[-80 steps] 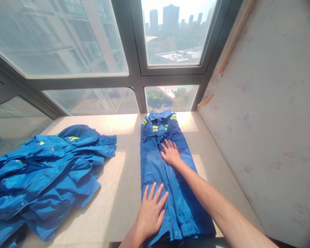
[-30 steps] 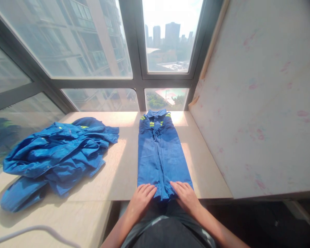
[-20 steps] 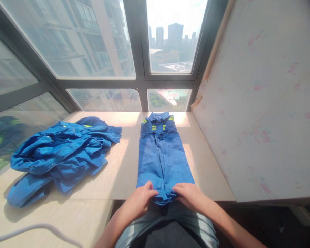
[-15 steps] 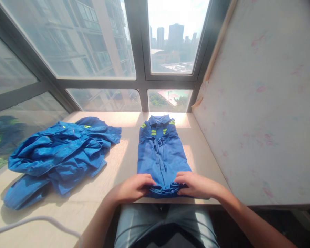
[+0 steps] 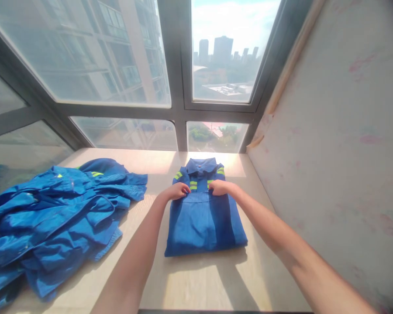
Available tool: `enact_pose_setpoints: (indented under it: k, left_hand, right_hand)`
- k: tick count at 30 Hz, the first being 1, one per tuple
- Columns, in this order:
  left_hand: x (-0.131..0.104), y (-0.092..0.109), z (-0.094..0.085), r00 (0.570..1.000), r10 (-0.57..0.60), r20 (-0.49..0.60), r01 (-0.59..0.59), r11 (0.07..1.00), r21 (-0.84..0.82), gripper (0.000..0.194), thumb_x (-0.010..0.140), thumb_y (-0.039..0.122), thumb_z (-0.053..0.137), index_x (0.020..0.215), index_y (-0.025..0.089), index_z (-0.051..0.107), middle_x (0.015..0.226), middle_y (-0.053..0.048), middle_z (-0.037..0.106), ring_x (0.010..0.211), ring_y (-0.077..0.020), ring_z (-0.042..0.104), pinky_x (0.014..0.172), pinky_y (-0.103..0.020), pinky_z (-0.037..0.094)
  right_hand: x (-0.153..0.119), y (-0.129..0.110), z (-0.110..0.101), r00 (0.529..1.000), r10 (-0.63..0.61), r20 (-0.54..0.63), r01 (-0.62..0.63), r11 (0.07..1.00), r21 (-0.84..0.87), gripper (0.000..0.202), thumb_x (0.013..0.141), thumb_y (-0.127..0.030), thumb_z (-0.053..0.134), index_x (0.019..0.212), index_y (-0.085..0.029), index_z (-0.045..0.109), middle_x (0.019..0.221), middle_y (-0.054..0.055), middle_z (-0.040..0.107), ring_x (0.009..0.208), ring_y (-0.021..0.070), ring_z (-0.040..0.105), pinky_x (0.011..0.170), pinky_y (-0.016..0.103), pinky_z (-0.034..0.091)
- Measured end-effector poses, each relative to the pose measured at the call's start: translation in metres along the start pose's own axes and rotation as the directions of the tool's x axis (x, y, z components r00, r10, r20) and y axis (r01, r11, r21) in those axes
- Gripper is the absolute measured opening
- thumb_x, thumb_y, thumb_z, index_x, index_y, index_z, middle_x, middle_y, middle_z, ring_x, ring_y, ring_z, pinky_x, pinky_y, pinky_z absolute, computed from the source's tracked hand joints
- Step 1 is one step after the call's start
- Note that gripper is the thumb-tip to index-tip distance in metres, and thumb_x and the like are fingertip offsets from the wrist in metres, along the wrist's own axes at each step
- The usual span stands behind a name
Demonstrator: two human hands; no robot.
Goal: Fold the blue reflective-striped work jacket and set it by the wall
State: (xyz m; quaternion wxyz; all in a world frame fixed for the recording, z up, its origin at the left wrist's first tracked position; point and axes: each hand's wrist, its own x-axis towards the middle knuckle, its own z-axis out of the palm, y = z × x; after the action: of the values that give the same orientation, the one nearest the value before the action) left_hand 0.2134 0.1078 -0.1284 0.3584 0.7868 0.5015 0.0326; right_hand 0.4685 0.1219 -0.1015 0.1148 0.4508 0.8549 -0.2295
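Note:
A blue work jacket [image 5: 199, 222] lies folded into a rough rectangle on the pale wooden surface, its collar [image 5: 201, 165] toward the window. Yellow-green striped patches show at the shoulders and chest. The lower part is folded up over the front, so a plain blue panel faces up. My left hand [image 5: 178, 191] is closed, pinching the left part of the folded edge just below the chest stripes. On the right part of that same edge, my right hand [image 5: 219, 187] is closed on the cloth, its fingertips partly hidden.
To the left, a second blue garment [image 5: 62, 213] with yellow-green marks lies in a crumpled heap. Grey-framed windows [image 5: 178, 78] rise at the back, and a pale wall [image 5: 330, 152] with pink smudges bounds the right side. The wooden surface's front edge [image 5: 225, 310] is at the bottom.
Both hands have moved from the jacket's near hem up toward the collar, carrying the hem and folding the lower part over the front. The view has shifted so more of the surface shows in front.

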Motion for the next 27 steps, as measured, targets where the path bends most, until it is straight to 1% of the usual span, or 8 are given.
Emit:
enact_pose_setpoints:
  k: [4, 9, 11, 13, 15, 18, 22, 27]
  left_hand:
    - [0.014, -0.014, 0.031, 0.984, -0.053, -0.17, 0.074, 0.99, 0.121, 0.035, 0.083, 0.009, 0.051, 0.109, 0.016, 0.074, 0.106, -0.012, 0.074, 0.098, -0.0247, 0.066, 0.088, -0.033, 0.048]
    - [-0.007, -0.001, 0.063, 0.933, -0.049, -0.358, 0.139, 0.963, 0.23, 0.048, 0.092, 0.005, 0.034, 0.126, 0.017, 0.066, 0.123, -0.015, 0.067, 0.121, -0.029, 0.055, 0.111, -0.049, 0.032]
    - [-0.022, 0.01, 0.073, 0.894, 0.047, -0.446, 0.104, 0.946, 0.308, 0.048, 0.093, 0.007, 0.036, 0.131, 0.018, 0.063, 0.134, -0.014, 0.062, 0.129, -0.0287, 0.049, 0.116, -0.05, 0.026]
    - [-0.036, 0.017, 0.084, 0.864, 0.223, -0.451, -0.007, 0.901, 0.433, 0.046, 0.095, 0.015, 0.044, 0.137, 0.023, 0.06, 0.147, -0.01, 0.054, 0.139, -0.03, 0.041, 0.12, -0.053, 0.02]
    - [-0.044, 0.016, 0.097, 0.856, 0.354, -0.376, -0.116, 0.842, 0.527, 0.047, 0.097, 0.028, 0.05, 0.143, 0.028, 0.055, 0.156, -0.007, 0.045, 0.146, -0.032, 0.032, 0.122, -0.056, 0.013]
    - [-0.044, 0.002, 0.112, 0.874, 0.368, -0.316, -0.138, 0.813, 0.565, 0.053, 0.098, 0.04, 0.05, 0.15, 0.032, 0.047, 0.16, -0.004, 0.04, 0.149, -0.0312, 0.029, 0.122, -0.054, 0.013]
    - [-0.039, -0.01, 0.122, 0.884, 0.334, -0.327, -0.093, 0.811, 0.578, 0.055, 0.099, 0.04, 0.05, 0.153, 0.034, 0.042, 0.162, -0.002, 0.038, 0.149, -0.0289, 0.029, 0.122, -0.05, 0.016]
    - [-0.063, 0.007, 0.141, 0.883, 0.339, -0.325, -0.085, 0.796, 0.599, 0.055, 0.098, 0.034, 0.049, 0.153, 0.03, 0.042, 0.162, -0.005, 0.036, 0.149, -0.0313, 0.028, 0.121, -0.054, 0.018]
  right_hand:
    - [0.017, 0.007, 0.049, 0.979, 0.107, -0.172, -0.112, 0.994, -0.017, 0.033, 0.087, -0.009, 0.053, 0.113, -0.016, 0.073, 0.111, 0.012, 0.074, 0.1, 0.0233, 0.067, 0.086, 0.03, 0.047]
    - [0.008, 0.008, 0.086, 0.905, 0.14, -0.402, -0.156, 0.988, -0.006, 0.042, 0.098, -0.012, 0.038, 0.131, -0.017, 0.064, 0.129, 0.014, 0.065, 0.123, 0.0262, 0.056, 0.104, 0.039, 0.04]
    - [-0.004, 0.009, 0.094, 0.837, 0.087, -0.54, -0.102, 0.995, 0.003, 0.041, 0.099, -0.013, 0.038, 0.13, -0.017, 0.064, 0.134, 0.013, 0.063, 0.125, 0.0248, 0.053, 0.108, 0.039, 0.038]
    - [-0.017, 0.011, 0.103, 0.77, 0.005, -0.638, -0.023, 1.0, -0.021, 0.039, 0.1, -0.017, 0.04, 0.13, -0.019, 0.064, 0.138, 0.01, 0.062, 0.131, 0.0241, 0.049, 0.114, 0.042, 0.032]
    - [-0.027, 0.015, 0.114, 0.769, -0.069, -0.636, 0.029, 0.997, -0.073, 0.038, 0.101, -0.024, 0.043, 0.134, -0.022, 0.062, 0.142, 0.009, 0.059, 0.137, 0.0254, 0.044, 0.119, 0.047, 0.025]
    - [-0.03, 0.025, 0.13, 0.82, -0.11, -0.561, 0.043, 0.99, -0.131, 0.045, 0.101, -0.033, 0.047, 0.144, -0.021, 0.055, 0.151, 0.01, 0.052, 0.143, 0.0274, 0.038, 0.121, 0.051, 0.021]
    - [-0.023, 0.035, 0.143, 0.831, -0.114, -0.545, 0.03, 0.986, -0.161, 0.053, 0.101, -0.034, 0.046, 0.151, -0.018, 0.045, 0.157, 0.012, 0.044, 0.147, 0.0271, 0.035, 0.121, 0.051, 0.021]
    - [-0.043, 0.026, 0.162, 0.807, -0.138, -0.574, 0.05, 0.985, -0.167, 0.054, 0.1, -0.032, 0.047, 0.152, -0.018, 0.044, 0.157, 0.012, 0.044, 0.146, 0.0274, 0.035, 0.121, 0.053, 0.02]
